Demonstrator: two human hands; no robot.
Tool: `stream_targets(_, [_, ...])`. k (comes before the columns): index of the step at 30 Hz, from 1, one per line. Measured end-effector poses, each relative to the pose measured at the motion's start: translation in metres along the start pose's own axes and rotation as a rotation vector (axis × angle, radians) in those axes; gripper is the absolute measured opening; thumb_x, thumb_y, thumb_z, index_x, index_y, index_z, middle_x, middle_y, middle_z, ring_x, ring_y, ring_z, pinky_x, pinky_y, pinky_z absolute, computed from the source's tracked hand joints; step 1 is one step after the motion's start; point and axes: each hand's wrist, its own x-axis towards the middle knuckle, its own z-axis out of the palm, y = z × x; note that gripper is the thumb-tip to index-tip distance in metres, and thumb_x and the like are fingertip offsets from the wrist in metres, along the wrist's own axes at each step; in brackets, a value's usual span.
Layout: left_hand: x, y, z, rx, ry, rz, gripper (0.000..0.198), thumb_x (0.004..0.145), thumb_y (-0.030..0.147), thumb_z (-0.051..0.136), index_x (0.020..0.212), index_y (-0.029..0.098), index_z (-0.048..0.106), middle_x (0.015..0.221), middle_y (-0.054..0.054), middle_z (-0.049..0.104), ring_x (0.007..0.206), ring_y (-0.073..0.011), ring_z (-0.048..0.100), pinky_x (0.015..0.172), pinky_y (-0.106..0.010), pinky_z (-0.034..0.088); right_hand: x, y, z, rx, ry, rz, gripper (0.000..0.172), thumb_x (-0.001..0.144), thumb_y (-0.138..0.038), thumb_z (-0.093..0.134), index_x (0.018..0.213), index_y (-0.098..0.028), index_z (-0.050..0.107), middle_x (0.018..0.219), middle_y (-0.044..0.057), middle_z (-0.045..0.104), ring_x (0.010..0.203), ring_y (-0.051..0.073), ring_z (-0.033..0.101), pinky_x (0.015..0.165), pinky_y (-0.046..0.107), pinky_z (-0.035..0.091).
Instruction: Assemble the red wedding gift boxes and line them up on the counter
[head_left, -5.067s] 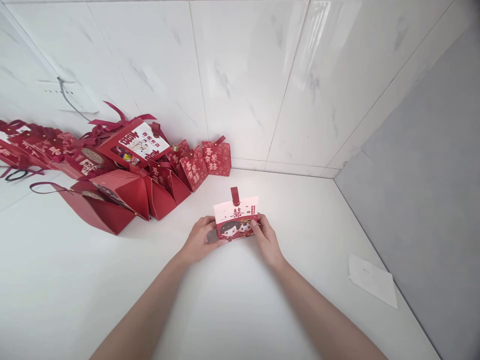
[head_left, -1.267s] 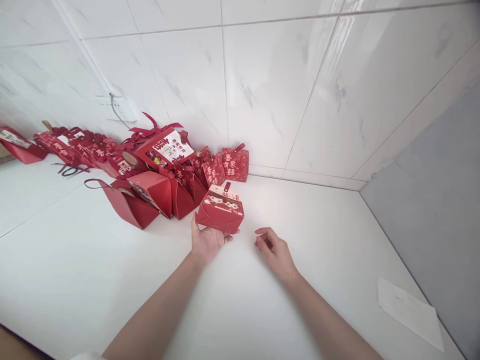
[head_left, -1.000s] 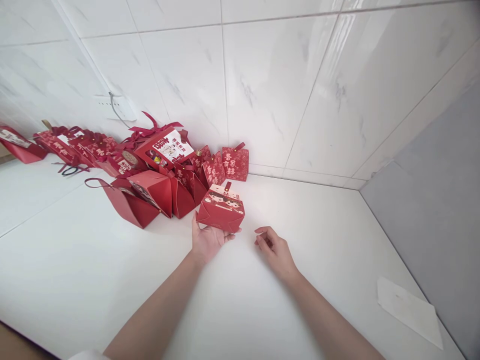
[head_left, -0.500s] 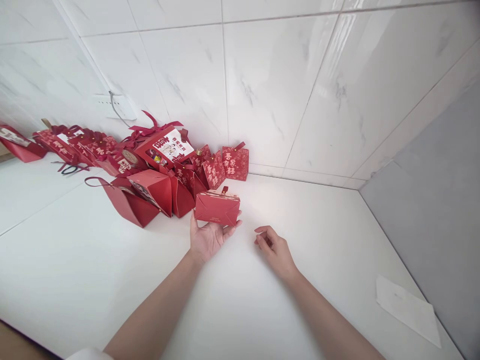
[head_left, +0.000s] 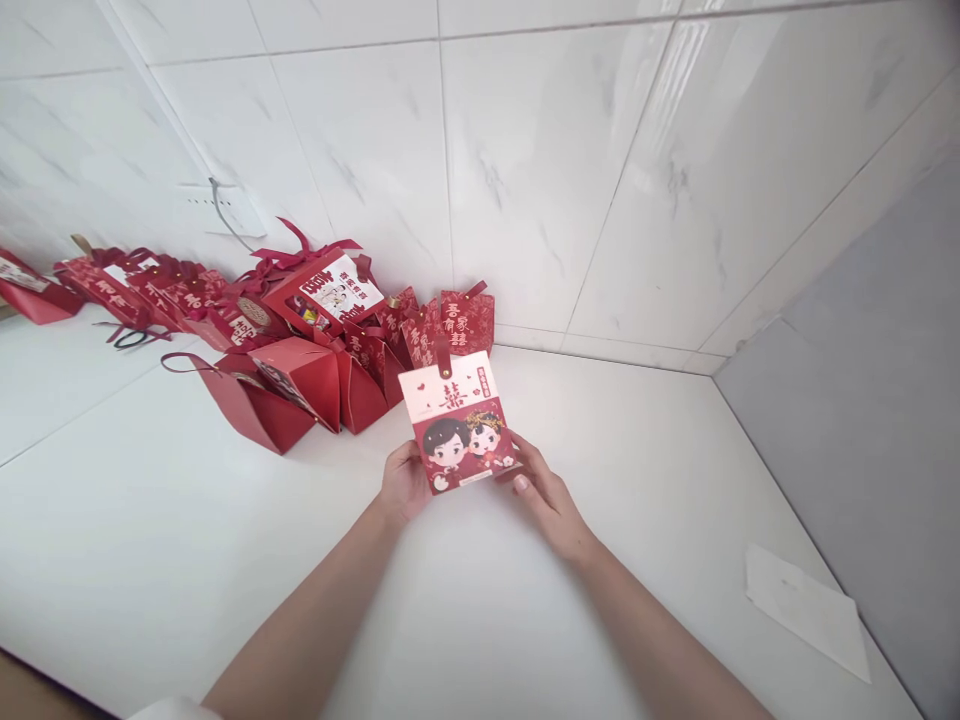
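Observation:
A red and white gift box (head_left: 461, 425) with two cartoon figures and a dark red strap on top is held upright above the white table. My left hand (head_left: 405, 483) grips its left side, the fingers partly hidden behind it. On the other side, my right hand (head_left: 547, 495) holds the lower right edge, thumb in front and fingers behind. Just beyond the box stand patterned red gift boxes (head_left: 469, 322) against the wall.
A pile of red gift boxes (head_left: 300, 375) with ribbons fills the back left of the white table (head_left: 285, 580). A wall socket (head_left: 225, 210) with a grey cable is behind it. A flat white sheet (head_left: 806, 610) lies at the right edge.
The box has turned from showing its plain red underside to showing its printed front. My right hand has come to its right side, and my left hand has closed on its left.

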Motion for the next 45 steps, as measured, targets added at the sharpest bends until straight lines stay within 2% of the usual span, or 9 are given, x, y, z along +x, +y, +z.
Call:
stream_targets(3, [0.003,-0.005,-0.006,0.134,0.000,0.010,0.034,0.078,0.018,0.059,0.111,0.012,0.067,0.114,-0.011,0.068,0.108,-0.0312,0.062,0.096,-0.044,0.048,0.001,0.000,0.003,-0.005,0.010,0.031,0.051,0.094,-0.046,0.042,0.141,-0.028,0.037,0.131,0.004,0.057,0.110,0.022,0.059,0.093,0.036,0.049])
stream_targets(6, [0.007,-0.008,-0.007,0.255,0.042,0.112,0.035,0.076,0.016,0.066,0.111,0.016,0.067,0.111,-0.009,0.070,0.103,-0.0281,0.064,0.090,-0.039,0.049,0.003,0.003,0.004,-0.004,0.057,0.092,0.051,0.094,-0.048,0.040,0.140,-0.028,0.037,0.123,0.004,0.062,0.099,0.021,0.064,0.087,0.035,0.052])
stream_targets(8, [0.007,-0.010,-0.004,0.293,0.074,0.190,0.038,0.080,0.022,0.067,0.118,0.022,0.063,0.118,-0.007,0.067,0.106,-0.0257,0.063,0.089,-0.037,0.049,0.003,0.006,0.004,-0.012,0.062,0.108,0.050,0.094,-0.048,0.039,0.141,-0.029,0.037,0.116,0.003,0.065,0.091,0.019,0.067,0.086,0.035,0.053])
stream_targets(10, [0.006,-0.010,0.002,0.285,0.058,0.234,0.042,0.086,0.037,0.061,0.126,0.026,0.057,0.130,-0.005,0.059,0.117,-0.0249,0.056,0.095,-0.037,0.046,0.004,0.008,0.004,-0.017,0.058,0.114,0.050,0.095,-0.048,0.038,0.141,-0.030,0.037,0.111,0.002,0.067,0.089,0.019,0.068,0.087,0.036,0.053])
stream_targets(12, [0.004,-0.010,0.009,0.293,0.000,0.232,0.048,0.089,0.046,0.053,0.133,0.026,0.051,0.139,-0.006,0.051,0.128,-0.0252,0.046,0.101,-0.037,0.043,0.004,0.009,0.004,-0.012,0.065,0.122,0.050,0.095,-0.047,0.038,0.142,-0.030,0.038,0.107,0.003,0.068,0.089,0.019,0.068,0.087,0.037,0.053])
stream_targets(14, [0.002,-0.009,0.014,0.335,-0.028,0.208,0.051,0.088,0.042,0.057,0.136,0.026,0.048,0.142,-0.006,0.049,0.131,-0.0269,0.043,0.102,-0.038,0.042,0.004,0.009,0.004,0.006,0.070,0.127,0.050,0.095,-0.047,0.038,0.142,-0.029,0.038,0.108,0.003,0.068,0.089,0.020,0.069,0.087,0.038,0.053])
stream_targets(17, [0.002,-0.009,0.015,0.375,0.008,0.178,0.054,0.083,0.033,0.065,0.135,0.027,0.049,0.140,-0.008,0.050,0.128,-0.0297,0.046,0.099,-0.041,0.044,0.004,0.010,0.004,0.030,0.073,0.128,0.050,0.095,-0.047,0.038,0.142,-0.030,0.038,0.111,0.003,0.067,0.088,0.019,0.069,0.087,0.038,0.053])
stream_targets(25, [0.004,-0.008,0.013,0.377,0.034,0.168,0.051,0.082,0.035,0.067,0.130,0.025,0.053,0.135,-0.010,0.054,0.121,-0.0296,0.053,0.094,-0.042,0.048,0.005,0.014,0.003,0.050,0.070,0.115,0.050,0.095,-0.048,0.038,0.142,-0.030,0.040,0.097,0.003,0.069,0.082,0.019,0.066,0.086,0.038,0.054])
stream_targets(45, [0.005,-0.008,0.012,0.449,0.008,0.175,0.041,0.090,0.037,0.056,0.129,0.028,0.048,0.137,-0.007,0.050,0.119,-0.0251,0.051,0.091,-0.038,0.048,0.006,0.016,0.003,0.120,0.052,0.098,0.049,0.095,-0.046,0.041,0.141,-0.030,0.042,0.094,0.002,0.066,0.083,0.019,0.063,0.084,0.036,0.054])
